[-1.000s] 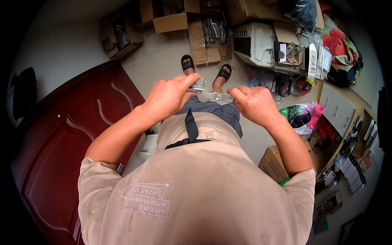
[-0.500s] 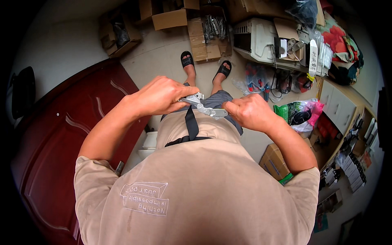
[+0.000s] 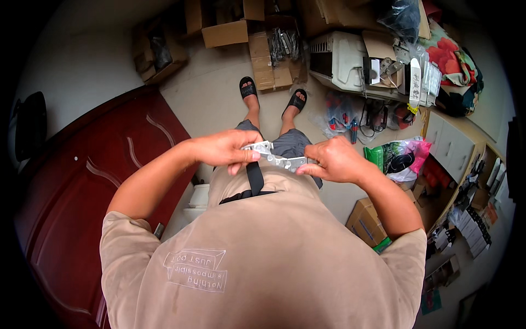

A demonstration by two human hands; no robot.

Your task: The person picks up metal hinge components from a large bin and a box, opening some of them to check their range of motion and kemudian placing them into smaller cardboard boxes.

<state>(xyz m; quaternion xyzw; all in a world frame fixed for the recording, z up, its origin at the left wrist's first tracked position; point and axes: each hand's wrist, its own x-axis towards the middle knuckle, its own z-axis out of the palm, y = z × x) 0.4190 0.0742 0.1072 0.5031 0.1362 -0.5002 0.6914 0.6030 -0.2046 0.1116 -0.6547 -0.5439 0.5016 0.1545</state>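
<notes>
Metal piece (image 3: 282, 162) and both hands, lower and nearer the shirt (image 3: 307, 247) than a second ago. Piece: silver, between hands, before the waist. Left hand (image 3: 223, 149): pinching one end. Right hand (image 3: 335, 159): pinching the other. Shirt: tan, white lettering (image 3: 197, 270), inverted. White strip (image 3: 415, 83): dark writing.

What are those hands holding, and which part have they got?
A silvery metal piece: the left hand grips one end, the right hand the other.
</notes>
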